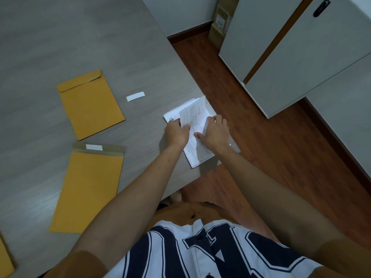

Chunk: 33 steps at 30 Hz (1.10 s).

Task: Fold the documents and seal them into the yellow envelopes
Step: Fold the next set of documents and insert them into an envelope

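Envelopes lie flat, well left of the documents (192, 115): far envelope (90, 105) w/ flap down, near envelope (88, 189) w/ flap open & a white strip on it, 3rd envelope (5, 259) mostly cut off by the frame. Loose white strip (135, 96) sits btwn far envelope & documents. Documents, a stack of printed white sheets, rest by the right edge of the grey wood-grain table (60, 37). Left hand (176, 133) has fingers curled, pinching the stack's left side; right hand (215, 133) grips the raised, curling top sheet. Beyond the documents: red-brown plank floor (261, 137), white cabinets (301, 57), cardboard box (220, 23).
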Available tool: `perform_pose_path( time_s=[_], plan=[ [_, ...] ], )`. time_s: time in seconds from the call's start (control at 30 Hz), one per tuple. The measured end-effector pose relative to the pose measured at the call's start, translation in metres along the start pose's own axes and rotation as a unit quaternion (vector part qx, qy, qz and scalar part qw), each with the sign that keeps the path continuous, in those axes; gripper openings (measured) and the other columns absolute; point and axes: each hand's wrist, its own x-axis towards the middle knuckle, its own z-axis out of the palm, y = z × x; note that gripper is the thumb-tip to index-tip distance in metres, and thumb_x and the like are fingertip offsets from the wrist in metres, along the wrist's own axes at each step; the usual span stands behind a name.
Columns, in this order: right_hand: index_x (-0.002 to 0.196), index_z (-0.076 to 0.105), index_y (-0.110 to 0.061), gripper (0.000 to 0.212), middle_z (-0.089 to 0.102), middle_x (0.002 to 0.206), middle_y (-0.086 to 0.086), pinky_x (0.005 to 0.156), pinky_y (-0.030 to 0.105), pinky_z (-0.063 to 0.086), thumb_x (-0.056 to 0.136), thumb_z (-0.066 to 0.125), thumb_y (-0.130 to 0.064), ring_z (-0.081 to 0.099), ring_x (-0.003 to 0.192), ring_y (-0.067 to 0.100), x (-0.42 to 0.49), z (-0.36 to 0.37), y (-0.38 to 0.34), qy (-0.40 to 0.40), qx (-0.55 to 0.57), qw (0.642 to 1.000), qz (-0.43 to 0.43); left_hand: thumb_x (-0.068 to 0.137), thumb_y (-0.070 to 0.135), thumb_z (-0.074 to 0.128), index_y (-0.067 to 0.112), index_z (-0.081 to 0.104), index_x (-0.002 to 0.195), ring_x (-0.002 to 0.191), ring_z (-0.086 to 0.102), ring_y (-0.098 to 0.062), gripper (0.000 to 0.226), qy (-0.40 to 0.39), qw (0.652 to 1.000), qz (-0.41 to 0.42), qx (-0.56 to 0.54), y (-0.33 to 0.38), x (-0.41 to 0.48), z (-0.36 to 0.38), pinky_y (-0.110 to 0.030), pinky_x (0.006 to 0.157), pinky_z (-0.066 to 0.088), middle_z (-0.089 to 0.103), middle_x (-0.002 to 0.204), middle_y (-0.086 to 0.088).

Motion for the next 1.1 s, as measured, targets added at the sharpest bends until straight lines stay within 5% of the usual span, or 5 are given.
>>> perform_pose_path(
  time_s=[0.2,0.37,0.63,0.9,1.1],
  plan=[
    [0.134,0.043,-0.018,0.067,0.046,0.141,0.004,0.099,0.038,0.039,0.086,0.053,-0.064,0.044,0.122,0.022,-0.016,0.003,-0.001,0.077,0.051,0.996,-0.008,0.076,0.053,0.051,0.026,0.063,0.11,0.094,0.069,-0.027,0.044,0.022,0.998,-0.062,-0.024,-0.005,0.009,-0.005,-0.045,0.086,0.056,0.071,0.106,0.002],
    [0.141,0.037,-0.025,0.078,0.039,0.149,-0.002,0.108,0.039,0.035,0.08,0.056,-0.07,0.04,0.131,0.018,-0.026,-0.007,-0.021,0.142,0.208,0.967,0.038,0.097,0.017,0.058,0.007,0.062,0.123,0.103,0.067,-0.024,0.028,0.061,0.965,-0.103,-0.233,0.008,0.005,-0.031,-0.036,0.087,0.056,0.068,0.119,-0.005],
    [0.147,0.025,-0.029,0.098,0.043,0.147,-0.002,0.102,0.036,0.046,0.07,0.08,-0.054,0.049,0.128,0.019,-0.032,-0.015,-0.089,0.01,0.51,0.851,0.128,0.097,0.002,0.054,0.001,0.056,0.125,0.091,0.066,-0.018,0.028,0.078,0.875,-0.089,-0.469,-0.011,0.005,-0.113,-0.027,0.07,0.057,0.066,0.115,-0.009],
    [0.116,0.064,-0.007,0.051,0.072,0.115,0.007,0.097,0.051,0.052,0.07,0.086,-0.012,0.068,0.107,0.026,-0.048,-0.012,-0.173,-0.22,0.717,0.652,0.109,0.096,-0.005,0.051,0.006,0.056,0.124,0.104,0.065,-0.023,0.03,0.098,0.798,-0.042,-0.593,-0.077,-0.014,-0.208,-0.04,0.089,0.056,0.066,0.121,-0.01],
    [0.115,0.064,-0.003,0.033,0.069,0.118,0.011,0.09,0.043,0.056,0.084,0.074,-0.004,0.067,0.106,0.028,-0.073,-0.009,-0.225,-0.243,0.683,0.687,0.054,0.083,-0.012,0.063,0.006,0.063,0.111,0.09,0.068,-0.024,0.033,0.123,0.839,-0.039,-0.529,-0.133,-0.044,-0.274,-0.038,0.078,0.058,0.071,0.103,-0.009]
  ],
)
